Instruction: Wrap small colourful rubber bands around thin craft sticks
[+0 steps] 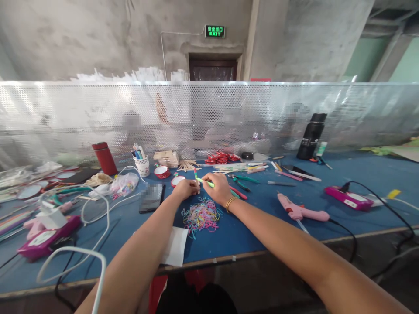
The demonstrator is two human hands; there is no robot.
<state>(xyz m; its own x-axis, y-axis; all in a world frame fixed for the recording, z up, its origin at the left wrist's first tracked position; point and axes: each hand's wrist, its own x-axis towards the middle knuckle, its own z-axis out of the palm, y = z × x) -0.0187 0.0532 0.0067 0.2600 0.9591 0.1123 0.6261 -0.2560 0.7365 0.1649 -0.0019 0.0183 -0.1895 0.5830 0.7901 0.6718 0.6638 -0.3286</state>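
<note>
One slim lime-green marker [209,183] was clamped by its barrel in right fingers [213,177], one narrow red-and-green stick [195,173], seemingly light, stiff, low in left fingers [192,185].

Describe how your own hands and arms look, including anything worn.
Both hands are bare: the left hand and right hand have no gloves. No sleeves show on either arm. A gold-coloured, chain-like bracelet circles the right wrist; none shows on the left.

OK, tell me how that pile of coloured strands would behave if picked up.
The strands would likely droop, since they lie curled and bent on the table. A pinch may drag others along, as they overlap in a tangle. They look thin, so probably light.
</note>
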